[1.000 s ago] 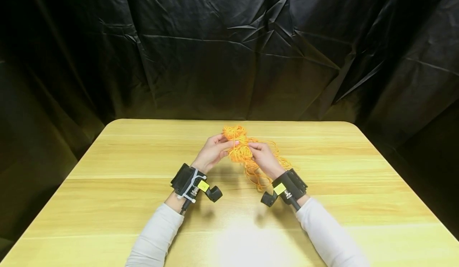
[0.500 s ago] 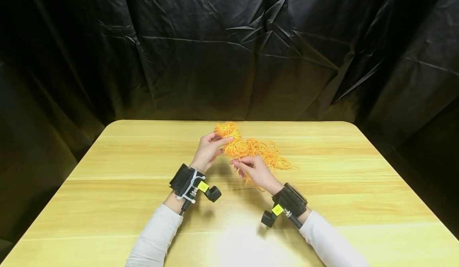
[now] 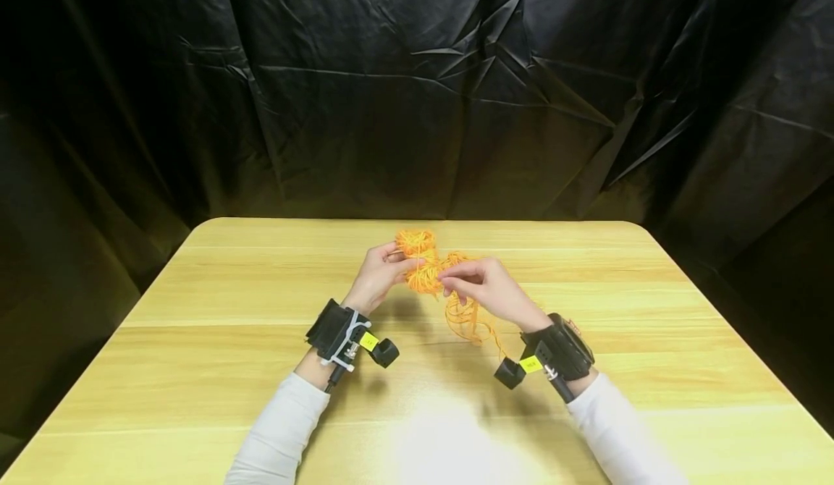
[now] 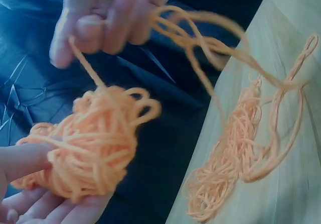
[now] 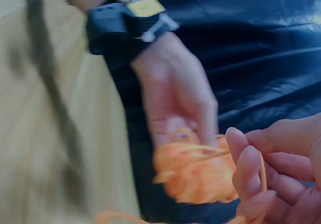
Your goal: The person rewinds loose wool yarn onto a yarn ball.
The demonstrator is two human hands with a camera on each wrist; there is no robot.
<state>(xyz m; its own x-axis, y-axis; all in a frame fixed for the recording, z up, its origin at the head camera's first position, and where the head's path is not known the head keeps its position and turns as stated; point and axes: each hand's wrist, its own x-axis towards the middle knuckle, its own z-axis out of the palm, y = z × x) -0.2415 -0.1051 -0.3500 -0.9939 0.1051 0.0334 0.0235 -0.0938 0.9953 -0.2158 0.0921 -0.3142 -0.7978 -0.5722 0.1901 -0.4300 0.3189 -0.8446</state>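
Observation:
My left hand (image 3: 381,275) grips a wound bundle of orange cord (image 4: 95,143), with the thumb over its front and the fingers behind. To the right of it, my right hand (image 3: 491,289) pinches a strand of the same cord between thumb and fingertips. That strand (image 4: 86,63) runs taut from the bundle up to the right fingertips in the left wrist view. More loops of cord trail out of the right hand (image 5: 286,169) toward the table. In the right wrist view the bundle (image 5: 198,176) sits beneath the left hand's thumb.
A loose heap of orange cord (image 4: 225,158) lies on the wooden table (image 3: 195,369), partly behind the right hand in the head view. Black sheeting (image 3: 365,108) hangs behind the table's far edge. Each wrist wears a black strap with a small camera (image 3: 384,352).
My right hand has gone from beside the bundle to its near end, then up and right with the strand. The left hand has tilted the bundle slightly while keeping its grip.

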